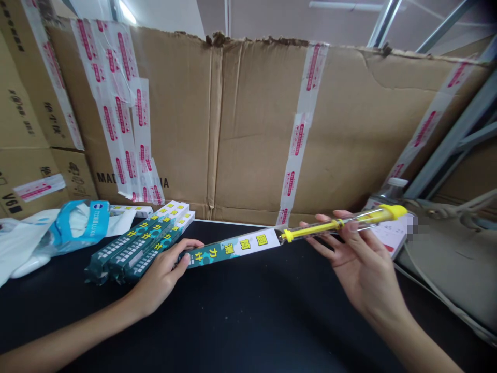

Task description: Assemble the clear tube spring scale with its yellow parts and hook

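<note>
My left hand grips the lower end of a long, narrow printed box, teal and white with yellow character squares. Its far end points right and slightly up. Between the fingers and thumb of my right hand is a clear tube spring scale with yellow fittings and a yellow cap. The scale's hook end is right at the box's open end; whether part of it sits inside I cannot tell. Several similar boxes lie side by side just left of my left hand.
A blue and white tissue pack lies at the left on the black table. Tall cardboard with tape strips stands behind. At the right are a capped clear bottle, a white printed box and a beige bag.
</note>
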The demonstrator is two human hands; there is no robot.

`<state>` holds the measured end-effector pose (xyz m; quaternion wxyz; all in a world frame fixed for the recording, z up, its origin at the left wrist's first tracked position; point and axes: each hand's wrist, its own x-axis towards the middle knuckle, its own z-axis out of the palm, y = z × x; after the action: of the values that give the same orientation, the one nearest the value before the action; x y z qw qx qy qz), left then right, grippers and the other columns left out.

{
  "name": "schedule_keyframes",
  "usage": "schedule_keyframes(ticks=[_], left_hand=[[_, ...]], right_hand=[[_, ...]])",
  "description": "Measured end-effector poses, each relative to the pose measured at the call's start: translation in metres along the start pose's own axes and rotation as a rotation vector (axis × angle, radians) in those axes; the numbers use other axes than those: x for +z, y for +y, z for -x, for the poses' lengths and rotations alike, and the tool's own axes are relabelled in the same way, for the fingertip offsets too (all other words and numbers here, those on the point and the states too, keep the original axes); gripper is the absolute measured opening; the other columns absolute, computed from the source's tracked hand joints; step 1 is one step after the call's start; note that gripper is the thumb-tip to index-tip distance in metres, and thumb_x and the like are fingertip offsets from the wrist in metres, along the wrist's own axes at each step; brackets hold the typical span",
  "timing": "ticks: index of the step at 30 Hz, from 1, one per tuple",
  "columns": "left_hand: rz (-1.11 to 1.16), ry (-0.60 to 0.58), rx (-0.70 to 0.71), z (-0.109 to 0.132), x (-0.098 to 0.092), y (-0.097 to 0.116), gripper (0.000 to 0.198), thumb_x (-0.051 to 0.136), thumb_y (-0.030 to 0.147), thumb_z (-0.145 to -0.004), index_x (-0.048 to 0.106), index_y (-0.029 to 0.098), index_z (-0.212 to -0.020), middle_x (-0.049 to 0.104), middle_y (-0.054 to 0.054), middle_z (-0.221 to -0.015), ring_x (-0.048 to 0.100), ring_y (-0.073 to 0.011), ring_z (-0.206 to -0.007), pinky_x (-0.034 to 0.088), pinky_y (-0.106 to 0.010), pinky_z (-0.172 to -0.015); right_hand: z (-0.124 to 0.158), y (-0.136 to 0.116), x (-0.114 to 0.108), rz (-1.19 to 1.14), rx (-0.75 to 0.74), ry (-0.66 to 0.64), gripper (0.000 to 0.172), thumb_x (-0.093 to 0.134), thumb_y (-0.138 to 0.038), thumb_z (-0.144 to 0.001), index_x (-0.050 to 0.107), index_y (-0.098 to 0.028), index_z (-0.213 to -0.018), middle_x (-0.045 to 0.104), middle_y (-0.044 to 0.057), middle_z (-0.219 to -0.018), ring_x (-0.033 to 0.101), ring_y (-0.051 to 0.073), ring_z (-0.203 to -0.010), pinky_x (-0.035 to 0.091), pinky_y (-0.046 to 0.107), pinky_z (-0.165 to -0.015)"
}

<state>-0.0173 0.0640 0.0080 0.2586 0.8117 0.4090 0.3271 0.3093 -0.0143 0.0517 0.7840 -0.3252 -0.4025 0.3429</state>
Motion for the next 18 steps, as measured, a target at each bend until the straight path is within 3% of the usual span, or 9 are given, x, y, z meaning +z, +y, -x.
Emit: schedule_keyframes(ticks=[18], left_hand=[[-0.056, 0.009, 0.016, 0.002, -0.0002, 0.0025, 0.035, 0.038, 0.042, -0.1, 0.061, 0.027, -0.121, 0.065, -0.003, -0.126, 0.059, -0.0281, -0.118, 0.043, -0.037, -0.103]], right_hand=[[0.002, 0.0021, -0.0008, 0.052, -0.041, -0.002, 0.02, 0.073, -0.037, -0.087, 0.071, -0.025, -0.103, 0.079, 0.003, -0.101, 0.076, 0.026, -0.096, 0.062, 0.047, -0.088]])
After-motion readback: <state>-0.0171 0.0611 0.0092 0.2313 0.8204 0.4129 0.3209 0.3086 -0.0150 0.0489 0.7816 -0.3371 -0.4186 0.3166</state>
